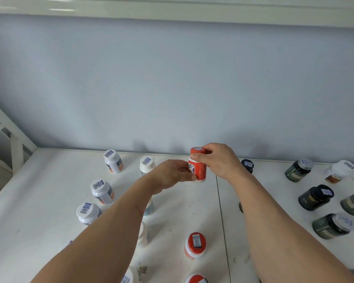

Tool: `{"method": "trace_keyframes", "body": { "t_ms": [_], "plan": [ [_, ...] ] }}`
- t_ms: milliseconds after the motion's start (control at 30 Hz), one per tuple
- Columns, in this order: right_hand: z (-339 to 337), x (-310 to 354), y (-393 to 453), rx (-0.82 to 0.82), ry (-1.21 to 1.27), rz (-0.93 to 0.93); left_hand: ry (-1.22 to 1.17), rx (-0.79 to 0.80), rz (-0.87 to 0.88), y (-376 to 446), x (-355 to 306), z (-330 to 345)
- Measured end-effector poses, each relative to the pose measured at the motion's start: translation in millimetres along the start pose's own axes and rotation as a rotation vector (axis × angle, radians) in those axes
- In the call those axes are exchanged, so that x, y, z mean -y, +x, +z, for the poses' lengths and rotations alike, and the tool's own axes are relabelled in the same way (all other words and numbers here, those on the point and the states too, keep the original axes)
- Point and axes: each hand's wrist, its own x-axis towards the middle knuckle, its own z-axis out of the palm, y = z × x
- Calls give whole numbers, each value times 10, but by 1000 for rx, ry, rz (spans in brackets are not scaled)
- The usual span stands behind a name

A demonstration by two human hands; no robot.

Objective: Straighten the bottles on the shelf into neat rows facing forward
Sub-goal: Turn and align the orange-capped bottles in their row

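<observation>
right hand (217, 160) pinches the cap of the orange bottle (198, 168); left hand (172, 175) fingers press its label side. the bottle stands upright at the far middle of the shelf (49, 201), near the back wall. left of it, white bottles (101, 190) form a rough near-to-far row. at right, dark bottles (315, 198) sit scattered. judgement: partly done; most of the right side remains.

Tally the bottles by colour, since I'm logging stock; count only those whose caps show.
Red bottles: 3
White bottles: 6
Dark bottles: 5
Total: 14
A few more sit partly hidden behind the arms and are not counted.
</observation>
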Motion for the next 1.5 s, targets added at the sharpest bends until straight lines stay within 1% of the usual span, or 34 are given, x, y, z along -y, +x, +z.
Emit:
{"method": "trace_keyframes", "body": {
  "t_ms": [67, 100, 133, 233, 267, 333, 500, 700, 767, 833, 867, 933, 1000, 1100, 1200, 1367, 1500],
  "plan": [
    [15, -29, 4, 4, 10, -4, 32, -34, 3, -1, -3, 4],
    [34, -50, 12, 5, 21, -5, 104, -73, 10, 0, -4, 1],
    [62, -78, 21, 7, 34, -8, 236, -115, 23, 3, -3, -9],
    [203, -196, 47, 12, 50, -8, 761, -217, 63, -1, 11, -35],
    [265, -237, 48, 16, 54, -8, 868, -233, 76, -5, 26, -41],
    [380, -304, 32, 29, 62, 2, 966, -240, 115, -2, 69, -51],
    [572, -426, -1, 47, 149, 30, 994, -229, 115, -21, 191, -53],
    [641, -458, 18, 62, 129, 63, 997, -240, 122, -68, 197, -55],
    [617, -425, 1, 65, 69, 69, 1032, -257, 122, -102, 160, -35],
    [561, -359, -37, -2, -21, 25, 1090, -298, 138, -139, 113, -13],
    [521, -315, -67, -56, -84, -16, 1126, -322, 151, -164, 84, -1],
    [429, -233, -143, -133, -297, -149, 1185, -370, 183, -229, 21, 33],
    [334, -152, -226, -107, -524, -282, 1222, -413, 207, -311, -44, 80],
    [184, -48, -393, 14, -700, -346, 1248, -459, 226, -458, -132, 184],
    [71, 28, -589, 37, -765, -363, 1239, -478, 267, -650, -186, 312],
    [-16, 79, -1021, -9, -763, -335, 1254, -494, 320, -1013, -225, 497],
    [-104, 79, -1482, -77, -780, -293, 1246, -495, 391, -1344, -309, 722]
  ]
}}
